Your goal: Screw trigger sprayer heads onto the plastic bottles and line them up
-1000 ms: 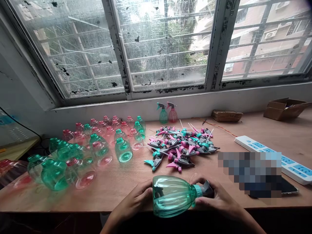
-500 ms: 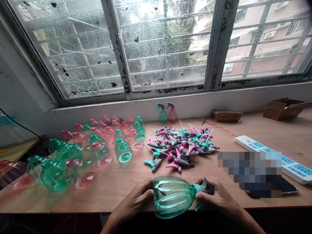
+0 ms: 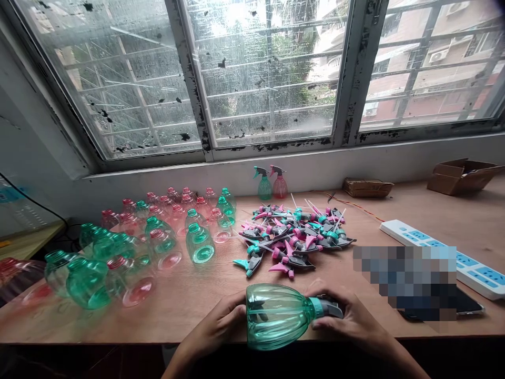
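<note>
A clear green plastic bottle (image 3: 276, 316) lies on its side at the table's near edge, held between both hands. My left hand (image 3: 219, 329) wraps its rounded base. At the neck, my right hand (image 3: 349, 321) is closed round the grey and teal trigger sprayer head (image 3: 325, 306). Just beyond the bottle lies a heap of pink, teal and grey sprayer heads (image 3: 294, 234) with white dip tubes.
Several empty green and pink bottles (image 3: 158, 237) stand on the left of the wooden table (image 3: 434, 221). Two finished spray bottles (image 3: 272, 183) stand by the wall. A white power strip (image 3: 445, 252), a phone (image 3: 465, 304) and cardboard boxes (image 3: 457, 176) lie to the right.
My right hand has turned the sprayer head on the bottle's neck; the teal trigger that stuck out below no longer shows. The bottle has rolled slightly in my left hand.
</note>
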Available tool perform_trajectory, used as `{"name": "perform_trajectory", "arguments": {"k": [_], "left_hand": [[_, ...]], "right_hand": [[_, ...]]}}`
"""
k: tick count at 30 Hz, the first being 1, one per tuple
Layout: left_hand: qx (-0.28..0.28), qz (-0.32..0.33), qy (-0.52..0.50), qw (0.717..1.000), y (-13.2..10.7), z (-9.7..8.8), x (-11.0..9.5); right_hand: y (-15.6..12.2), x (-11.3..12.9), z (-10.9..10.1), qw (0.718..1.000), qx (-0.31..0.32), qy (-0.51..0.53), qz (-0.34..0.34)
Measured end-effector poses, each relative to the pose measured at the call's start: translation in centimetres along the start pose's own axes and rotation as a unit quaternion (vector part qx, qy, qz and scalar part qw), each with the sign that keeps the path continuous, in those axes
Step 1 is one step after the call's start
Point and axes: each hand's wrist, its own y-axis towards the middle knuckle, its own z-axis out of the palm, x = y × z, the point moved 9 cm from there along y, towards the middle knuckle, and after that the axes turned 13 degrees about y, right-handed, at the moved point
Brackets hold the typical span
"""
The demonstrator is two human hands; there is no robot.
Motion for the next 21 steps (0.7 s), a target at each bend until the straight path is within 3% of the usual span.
{"name": "perform_trajectory", "arguments": {"k": [10,15,21], "left_hand": [[-0.013,-0.017,0.025,0.999,0.1,-0.1,0.0],[-0.036,-0.023,0.048,0.998,-0.1,-0.6,-0.2],[-0.011,0.021,0.000,1.000,-0.3,0.0,-0.3]], "right_hand": [[-0.1,-0.7,-0.3,1.000,-0.020,0.002,0.021],[0.1,-0.6,-0.8,0.997,-0.065,0.049,0.010],[0.2,-0.4,-1.2,0.996,-0.085,0.033,-0.023]]}}
